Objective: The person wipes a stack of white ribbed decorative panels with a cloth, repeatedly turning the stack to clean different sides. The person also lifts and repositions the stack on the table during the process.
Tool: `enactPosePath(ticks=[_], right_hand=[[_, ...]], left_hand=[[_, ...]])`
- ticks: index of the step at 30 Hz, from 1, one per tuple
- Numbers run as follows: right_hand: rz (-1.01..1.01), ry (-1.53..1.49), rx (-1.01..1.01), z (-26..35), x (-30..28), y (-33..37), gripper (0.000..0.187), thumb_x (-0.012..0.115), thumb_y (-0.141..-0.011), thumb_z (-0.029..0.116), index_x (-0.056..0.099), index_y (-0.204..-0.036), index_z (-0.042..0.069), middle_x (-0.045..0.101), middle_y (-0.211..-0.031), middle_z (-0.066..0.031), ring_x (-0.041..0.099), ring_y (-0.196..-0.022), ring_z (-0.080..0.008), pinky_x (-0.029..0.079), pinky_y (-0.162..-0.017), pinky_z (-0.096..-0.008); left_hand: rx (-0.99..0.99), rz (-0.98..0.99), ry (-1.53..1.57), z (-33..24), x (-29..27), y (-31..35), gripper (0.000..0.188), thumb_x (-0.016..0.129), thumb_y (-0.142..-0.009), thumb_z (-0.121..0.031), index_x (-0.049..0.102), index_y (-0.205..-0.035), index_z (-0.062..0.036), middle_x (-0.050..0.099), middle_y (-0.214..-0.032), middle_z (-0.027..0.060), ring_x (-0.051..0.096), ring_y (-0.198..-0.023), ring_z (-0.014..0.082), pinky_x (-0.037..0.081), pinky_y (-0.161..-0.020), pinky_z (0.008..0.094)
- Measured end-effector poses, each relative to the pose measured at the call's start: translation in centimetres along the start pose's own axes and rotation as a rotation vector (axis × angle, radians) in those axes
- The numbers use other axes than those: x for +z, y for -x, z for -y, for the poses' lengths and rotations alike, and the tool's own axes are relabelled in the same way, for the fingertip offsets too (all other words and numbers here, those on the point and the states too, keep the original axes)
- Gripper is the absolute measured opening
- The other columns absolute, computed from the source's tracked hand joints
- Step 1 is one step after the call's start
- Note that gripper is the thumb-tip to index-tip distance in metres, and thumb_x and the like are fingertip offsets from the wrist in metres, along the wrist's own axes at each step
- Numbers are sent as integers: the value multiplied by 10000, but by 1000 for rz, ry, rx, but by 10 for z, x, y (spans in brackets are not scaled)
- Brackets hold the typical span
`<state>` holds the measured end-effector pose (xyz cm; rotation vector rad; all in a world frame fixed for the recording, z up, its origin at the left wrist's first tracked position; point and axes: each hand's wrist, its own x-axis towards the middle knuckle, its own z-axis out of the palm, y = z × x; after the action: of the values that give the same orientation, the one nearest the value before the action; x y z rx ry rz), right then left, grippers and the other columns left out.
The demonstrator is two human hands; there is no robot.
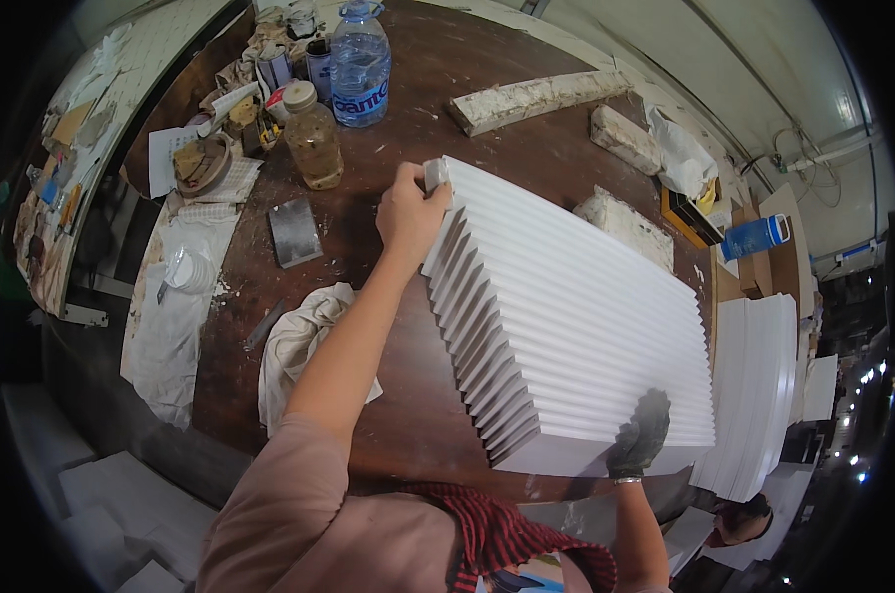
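Observation:
A large white stack of long ridged strips (596, 316) lies slantwise on the brown table, its stepped ends facing left. My bare left hand (409, 212) is closed around a small pale grey block (435, 176) at the stack's far left corner. My right hand (641, 435), in a dark grey glove, rests on the stack's near right part with its fingers stretched out over the ridges. Its palm is turned away, so the underside is hidden. Beside my left forearm lies a crumpled cream cloth (304, 336).
A flat grey metal plate (295, 233), a jar (312, 138) and a large water bottle (360, 69) stand or lie at the left. White-crusted bars (536, 102) lie at the back. More white boards (754, 395) are piled at the right; a blue bottle (754, 237) is beyond.

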<state>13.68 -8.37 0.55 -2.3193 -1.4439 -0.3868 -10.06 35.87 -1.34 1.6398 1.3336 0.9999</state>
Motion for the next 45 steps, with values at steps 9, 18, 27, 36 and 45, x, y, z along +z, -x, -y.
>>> enactPosePath(ticks=[9, 18, 27, 36, 45], right_hand=[[0, -48, 52, -1, 0, 1, 484, 339, -1034, 332, 616, -1252, 0, 576, -1394, -222, 483, -1359, -442, 316, -1170, -594], [-24, 4, -33, 5, -4, -5, 481, 344, -1032, 332, 602, -1265, 0, 575, -1389, -223, 489, -1353, -440, 321, -1167, -597], [-6, 7, -18, 5, -5, -6, 476, 346, -1026, 321, 606, -1254, -5, 577, -1379, -231, 491, -1345, -453, 316, -1168, -603], [-4, 13, -25, 6, -5, -5, 465, 365, -1020, 305, 613, -1249, -15, 581, -1377, -236, 492, -1340, -463, 321, -1164, -597], [-27, -22, -19, 2, -3, -4, 471, 371, -1017, 308, 606, -1275, -9, 577, -1389, -232, 481, -1358, -459, 322, -1163, -595]], left_hand=[[105, -43, -238, 24, -30, 2, 358, 787, -796, -205, 716, -1139, -131, 664, -790, 73, 668, -738, 256, 508, -672, 408], [193, -147, -343, 19, -13, -47, 384, 746, -824, -170, 699, -1195, -85, 625, -892, 98, 628, -757, 276, 507, -710, 409], [398, -215, -65, 23, 1, -45, 297, 750, -813, -113, 681, -1082, -7, 654, -905, 117, 630, -733, 249, 515, -705, 378], [60, 9, -277, 34, -24, 5, 240, 780, -776, -170, 661, -916, -16, 683, -800, 111, 672, -718, 276, 523, -691, 397], [27, 110, -284, 1, -15, -8, 263, 729, -808, -233, 631, -961, -41, 679, -999, 158, 665, -920, 375, 519, -793, 464]])
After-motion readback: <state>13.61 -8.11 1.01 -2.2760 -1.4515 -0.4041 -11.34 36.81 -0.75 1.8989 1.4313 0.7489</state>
